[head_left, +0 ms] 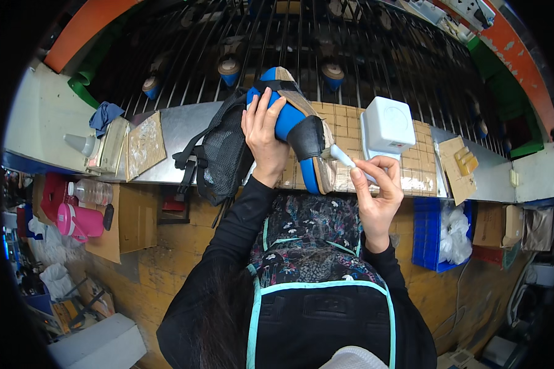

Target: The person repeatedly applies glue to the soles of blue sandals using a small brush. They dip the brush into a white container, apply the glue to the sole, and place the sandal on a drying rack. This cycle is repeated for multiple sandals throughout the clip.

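My left hand (263, 136) grips a blue and black shoe upper (295, 123) on its last, held sole side toward me over the bench edge. A black mesh piece with straps (218, 154) hangs from it on the left. My right hand (375, 187) holds a white-handled brush (346, 157) whose tip touches the tan bottom of the shoe near the heel. Both forearms in black sleeves rise from the lower edge.
A white square container (388, 126) stands on the tiled bench pad (421, 172) just beyond my right hand. Cardboard pieces (144, 144) and a blue cloth (103, 115) lie at the left. More shoes (229, 69) ride a black rack behind. A blue crate (429, 237) sits below right, a pink flask (80, 221) below left.
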A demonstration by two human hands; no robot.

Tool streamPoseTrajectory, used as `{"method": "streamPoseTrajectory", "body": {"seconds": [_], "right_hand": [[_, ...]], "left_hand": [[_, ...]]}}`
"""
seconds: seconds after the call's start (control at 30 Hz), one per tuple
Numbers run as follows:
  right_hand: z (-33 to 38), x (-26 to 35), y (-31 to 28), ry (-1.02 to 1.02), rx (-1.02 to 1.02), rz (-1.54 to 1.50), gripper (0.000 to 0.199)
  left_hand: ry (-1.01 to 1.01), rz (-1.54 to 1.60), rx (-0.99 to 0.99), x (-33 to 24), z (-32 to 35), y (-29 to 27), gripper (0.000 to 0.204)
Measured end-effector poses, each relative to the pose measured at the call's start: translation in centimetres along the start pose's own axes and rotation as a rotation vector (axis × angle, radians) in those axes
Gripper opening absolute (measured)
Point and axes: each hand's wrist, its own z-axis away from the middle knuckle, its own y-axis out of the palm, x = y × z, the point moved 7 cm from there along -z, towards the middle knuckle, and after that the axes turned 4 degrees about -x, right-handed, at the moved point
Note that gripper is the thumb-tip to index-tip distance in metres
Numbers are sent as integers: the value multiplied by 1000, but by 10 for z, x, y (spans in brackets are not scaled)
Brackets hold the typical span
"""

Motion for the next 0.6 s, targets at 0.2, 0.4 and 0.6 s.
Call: {"method": "streamPoseTrajectory", "body": {"seconds": [0.2, 0.4, 0.6], "right_hand": [[-4, -8, 4, 30, 111, -148, 17], [-11, -2, 1, -57, 132, -144, 17], [-23, 13, -2, -166, 162, -151, 17]], "left_hand": [[-53, 38, 40, 1, -3, 4, 51], [-125, 108, 112, -4, -8, 9, 49], [-147, 204, 193, -25, -13, 6, 44]]}}
